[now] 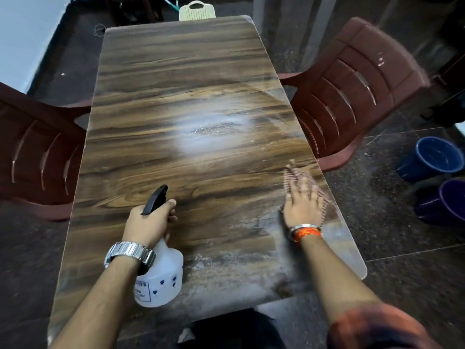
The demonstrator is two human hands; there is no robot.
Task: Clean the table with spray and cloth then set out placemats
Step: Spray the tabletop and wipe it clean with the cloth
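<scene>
A long wood-grain table [161,102] runs away from me. My left hand [148,222] grips a white spray bottle [161,278] with a black trigger head, held just above the near left part of the table. A white patch of spray mist [208,132] lies on the table's middle. My right hand [302,200] presses flat, fingers spread, on a striped cloth [324,205] near the table's right edge; hand and cloth are motion-blurred. Wet streaks [226,263] mark the near end of the tabletop. No placemats are in view.
Maroon plastic chairs stand at the left [37,157] and right [352,91] sides of the table. A cream chair back [197,11] shows at the far end. Two buckets, blue [432,157] and purple [445,200], sit on the dark floor at the right.
</scene>
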